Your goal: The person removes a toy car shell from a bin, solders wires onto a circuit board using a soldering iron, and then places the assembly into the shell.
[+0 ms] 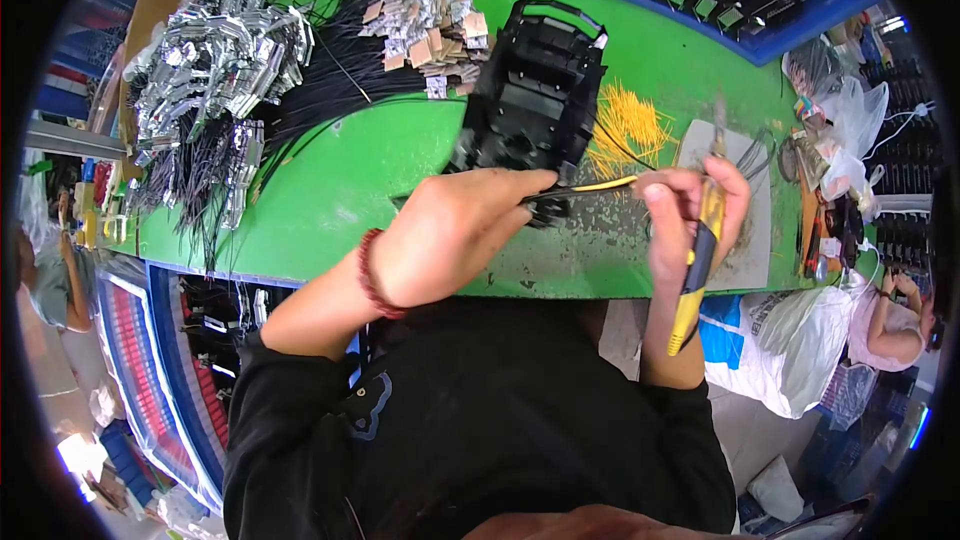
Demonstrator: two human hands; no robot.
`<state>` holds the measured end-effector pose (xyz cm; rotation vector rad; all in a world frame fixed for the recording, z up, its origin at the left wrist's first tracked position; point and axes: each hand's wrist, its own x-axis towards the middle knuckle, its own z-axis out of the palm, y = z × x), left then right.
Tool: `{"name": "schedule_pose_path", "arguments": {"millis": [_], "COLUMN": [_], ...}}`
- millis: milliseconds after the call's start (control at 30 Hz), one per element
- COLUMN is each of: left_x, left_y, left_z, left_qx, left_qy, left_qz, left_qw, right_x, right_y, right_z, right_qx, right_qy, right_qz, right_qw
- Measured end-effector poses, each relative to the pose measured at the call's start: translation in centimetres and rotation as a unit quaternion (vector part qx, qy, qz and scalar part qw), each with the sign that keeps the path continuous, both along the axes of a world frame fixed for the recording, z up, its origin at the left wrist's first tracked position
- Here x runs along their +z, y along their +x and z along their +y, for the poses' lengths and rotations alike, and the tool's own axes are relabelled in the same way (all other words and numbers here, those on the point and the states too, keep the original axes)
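Note:
A black plastic housing lies near the middle of the green table. At its near end my left hand is closed, fingertips pinching the end of black and yellow wires against the housing; the exact grip is partly hidden. My right hand holds a yellow-and-black soldering iron, its blurred metal tip pointing away from me. The thumb and index finger of that same hand also pinch the other end of the wires, so they stretch between both hands.
Shiny metal parts with black leads are heaped at the left. Small copper-and-silver pieces lie behind. Yellow wires sit right of the housing, beside a grey board. A blue tray of black units stands at the back.

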<state>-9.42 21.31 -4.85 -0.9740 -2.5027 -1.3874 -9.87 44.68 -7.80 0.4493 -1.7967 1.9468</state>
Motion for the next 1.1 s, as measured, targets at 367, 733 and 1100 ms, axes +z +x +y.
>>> {"name": "schedule_pose_path", "arguments": {"millis": [367, 733, 1100], "left_x": [0.9, 4.2, -2.1], "left_y": [-2.1, -8.1, -10.9], "left_z": [2.6, 2.8, -0.5], "left_qx": [-0.185, -0.076, -0.076], "left_qy": [0.009, -0.174, -0.120], "left_qz": [-0.185, 0.355, 0.131], "left_qw": [0.965, 0.916, 0.981], "right_x": [-1.5, -1.3, -3.3], "right_y": [1.2, 0.8, 1.5], "right_z": [3.9, 3.0, -1.1], "right_qx": [-0.108, -0.107, -0.108], "right_qy": [0.033, 0.068, 0.329], "right_qz": [-0.038, 0.007, 0.173], "right_qw": [0.993, 0.992, 0.922]}}
